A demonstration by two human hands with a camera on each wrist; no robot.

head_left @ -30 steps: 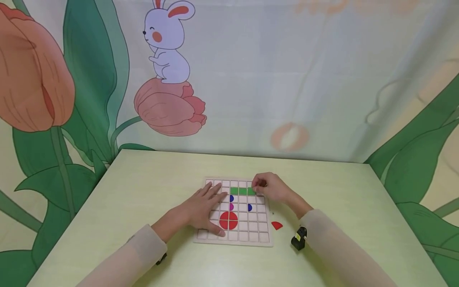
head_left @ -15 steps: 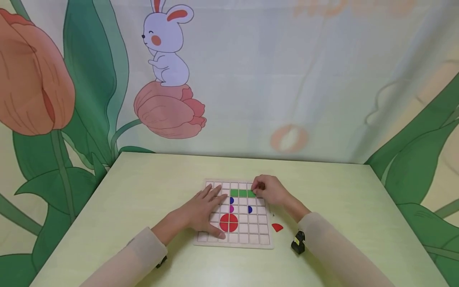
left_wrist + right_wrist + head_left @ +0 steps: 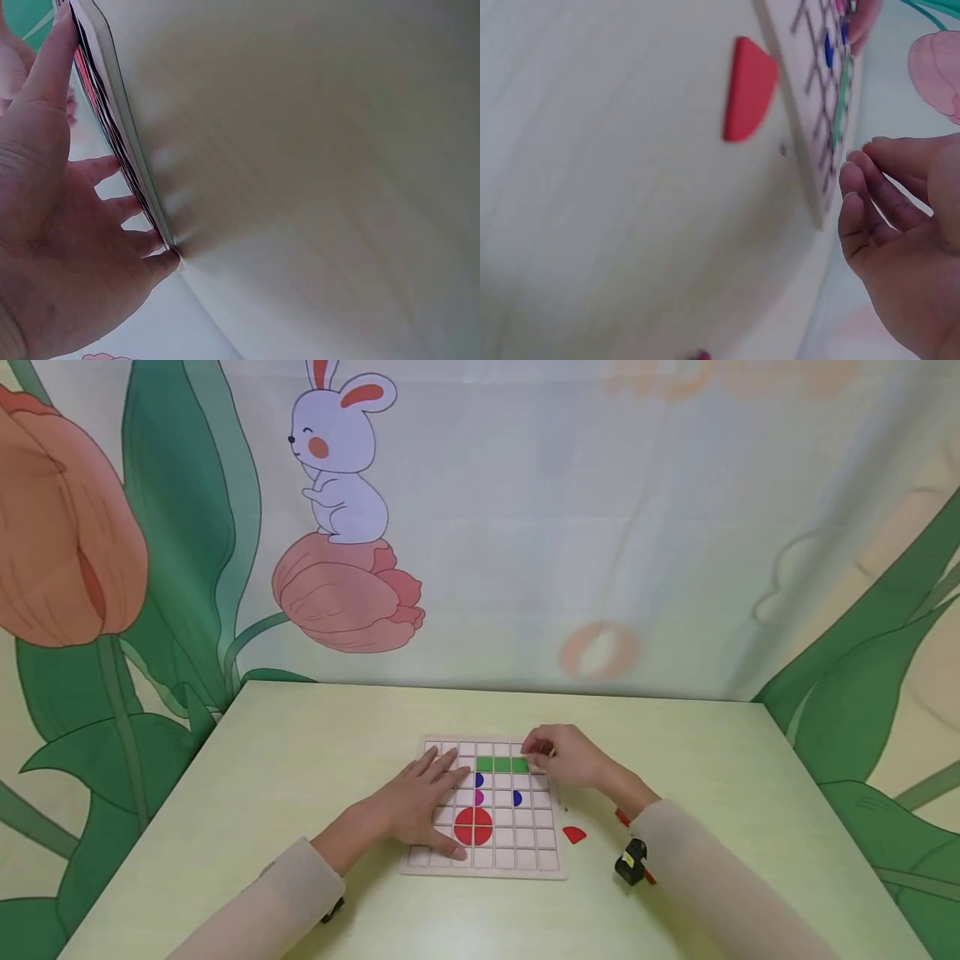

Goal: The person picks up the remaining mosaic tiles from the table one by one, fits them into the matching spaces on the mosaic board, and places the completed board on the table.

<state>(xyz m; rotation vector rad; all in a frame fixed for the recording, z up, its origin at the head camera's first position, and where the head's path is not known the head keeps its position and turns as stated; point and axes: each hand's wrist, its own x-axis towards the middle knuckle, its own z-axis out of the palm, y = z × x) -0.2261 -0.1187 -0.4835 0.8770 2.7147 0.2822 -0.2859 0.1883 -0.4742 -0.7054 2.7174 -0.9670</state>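
Note:
A white gridded board lies on the table. My left hand rests on its left side with the fingers spread; in the left wrist view, the fingertips are at the board's edge. My right hand is over the upper right of the board, thumb and fingers drawn together right at the end of a row of green squares. Whether the fingertips pinch a small piece, I cannot tell. Also on the board are a red circle in quarters, two blue half-circles and a magenta one.
A loose red quarter-circle lies just right of the board, with a tiny dark speck above it. More red pieces show partly behind the right sleeve and wrist camera. A printed curtain hangs behind the table.
Both hands keep nearly the same places on the board, the right fingertips shifting slightly at the green row. Red pieces beside the right sleeve have come into view. The head view has shifted a little.

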